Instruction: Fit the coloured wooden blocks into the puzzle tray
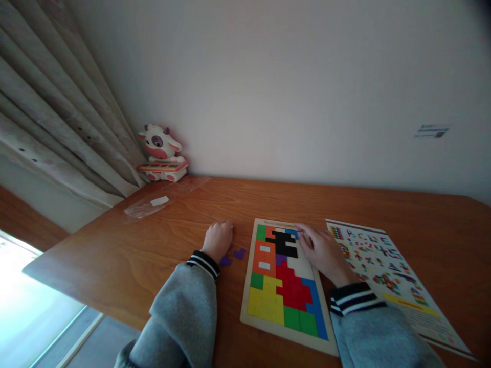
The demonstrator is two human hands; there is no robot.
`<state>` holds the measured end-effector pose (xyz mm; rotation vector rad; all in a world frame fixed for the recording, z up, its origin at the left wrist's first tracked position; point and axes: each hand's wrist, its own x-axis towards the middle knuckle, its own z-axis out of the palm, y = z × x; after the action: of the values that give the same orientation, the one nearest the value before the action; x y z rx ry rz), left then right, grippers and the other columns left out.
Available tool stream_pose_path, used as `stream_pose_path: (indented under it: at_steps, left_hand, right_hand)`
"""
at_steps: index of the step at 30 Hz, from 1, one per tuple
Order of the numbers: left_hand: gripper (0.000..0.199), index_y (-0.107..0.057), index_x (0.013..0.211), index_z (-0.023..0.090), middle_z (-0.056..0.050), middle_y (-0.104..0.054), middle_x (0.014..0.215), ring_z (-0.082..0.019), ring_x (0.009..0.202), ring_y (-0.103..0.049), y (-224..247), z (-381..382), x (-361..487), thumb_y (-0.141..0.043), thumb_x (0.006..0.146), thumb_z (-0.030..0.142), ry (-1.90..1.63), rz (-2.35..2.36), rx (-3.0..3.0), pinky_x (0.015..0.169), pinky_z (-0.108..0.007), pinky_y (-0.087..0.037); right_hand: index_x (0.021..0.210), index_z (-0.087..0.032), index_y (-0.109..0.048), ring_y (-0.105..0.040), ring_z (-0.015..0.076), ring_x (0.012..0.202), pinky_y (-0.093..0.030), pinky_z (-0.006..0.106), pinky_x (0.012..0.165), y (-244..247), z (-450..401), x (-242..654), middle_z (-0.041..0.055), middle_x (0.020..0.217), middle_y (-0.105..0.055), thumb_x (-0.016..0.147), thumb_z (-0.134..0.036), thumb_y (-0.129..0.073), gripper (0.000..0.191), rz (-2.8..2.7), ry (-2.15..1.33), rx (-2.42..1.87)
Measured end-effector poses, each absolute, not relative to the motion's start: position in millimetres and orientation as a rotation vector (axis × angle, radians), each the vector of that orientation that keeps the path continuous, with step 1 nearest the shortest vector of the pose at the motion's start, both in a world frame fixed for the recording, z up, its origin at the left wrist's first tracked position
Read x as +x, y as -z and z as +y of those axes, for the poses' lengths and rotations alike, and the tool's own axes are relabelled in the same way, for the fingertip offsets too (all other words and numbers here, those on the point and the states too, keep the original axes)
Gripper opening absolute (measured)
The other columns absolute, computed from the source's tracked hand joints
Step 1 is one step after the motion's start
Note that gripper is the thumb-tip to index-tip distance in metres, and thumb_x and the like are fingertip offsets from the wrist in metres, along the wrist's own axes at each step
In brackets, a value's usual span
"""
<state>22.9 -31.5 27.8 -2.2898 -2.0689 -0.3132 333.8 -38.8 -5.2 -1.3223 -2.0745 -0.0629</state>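
A wooden puzzle board lies flat on the table, holding red, yellow, green, blue, orange, black, white and purple block pieces. Over its upper right corner is my right hand, thumb and fingers drawn together beside a blue piece; what lies between the fingertips is hidden. Pale gaps show within the orange area. My left hand rests on the table left of the board, fingers curled under and mostly out of sight. Two loose purple puzzle pieces lie between that hand and the board.
A printed pattern sheet lies right of the board, partly under my right sleeve. At the table's back left stands a cow toy with a keyboard, with a clear plastic bag in front. A curtain hangs at the left.
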Motion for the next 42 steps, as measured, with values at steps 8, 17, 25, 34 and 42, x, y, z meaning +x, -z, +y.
stream_pose_path:
  at_steps: [8, 17, 25, 34, 42]
  left_hand:
    - [0.025, -0.068, 0.111, 0.023, -0.006, -0.074, 0.111, -0.02, 0.104, -0.068, -23, -27, 31, -0.046, 0.1, 0.021, 0.54, -1.834, -2.505, 0.093, -0.03, -0.052]
    - [0.019, -0.073, 0.099, 0.022, -0.002, -0.077, 0.097, -0.015, 0.089, -0.071, -13, -36, 93, -0.057, 0.098, 0.032, 1.362, -1.296, -2.892, 0.085, -0.026, -0.057]
    - [0.022, -0.07, 0.108, 0.02, -0.005, -0.075, 0.105, -0.018, 0.1, -0.069, -9, -35, 98, -0.057, 0.098, 0.035, 1.252, -1.292, -2.932, 0.091, -0.031, -0.056]
    - [0.034, -0.059, 0.129, 0.02, -0.009, -0.069, 0.124, -0.025, 0.126, -0.055, -15, -44, 101, -0.049, 0.101, 0.036, 0.739, -1.207, -2.909, 0.108, -0.043, -0.045]
    - [0.026, -0.063, 0.116, 0.017, -0.009, -0.07, 0.116, -0.024, 0.116, -0.061, -16, -45, 102, -0.046, 0.101, 0.031, 0.682, -1.221, -2.905, 0.103, -0.038, -0.05]
  right_hand:
    - [0.118, -0.022, -0.066, -0.069, 0.0266, 0.1, -0.053, 0.044, 0.089, 3, -39, 333, 0.0094, 0.11, -0.074, 0.096, -0.027, -0.046, 0.031, -2.045, 0.026, -1.326]
    - [0.118, -0.024, -0.066, -0.07, 0.024, 0.102, -0.056, 0.042, 0.091, 5, -44, 308, 0.0081, 0.116, -0.073, 0.093, -0.032, -0.056, 0.029, -1.987, -0.368, -1.136]
    - [0.098, -0.024, -0.073, -0.074, 0.0222, 0.083, -0.06, 0.035, 0.072, 4, -45, 303, 0.0063, 0.095, -0.078, 0.094, -0.04, -0.055, 0.024, -1.891, -0.465, -1.195]
    - [0.095, -0.021, -0.071, -0.074, 0.0247, 0.075, -0.058, 0.036, 0.066, 0, -37, 308, 0.0084, 0.086, -0.078, 0.093, -0.047, -0.053, 0.031, -1.72, -0.338, -1.361]
    - [0.113, -0.023, -0.064, -0.074, 0.0234, 0.082, -0.06, 0.038, 0.074, 12, -22, 303, 0.008, 0.095, -0.077, 0.093, -0.039, -0.053, 0.028, -1.765, -0.337, -1.338]
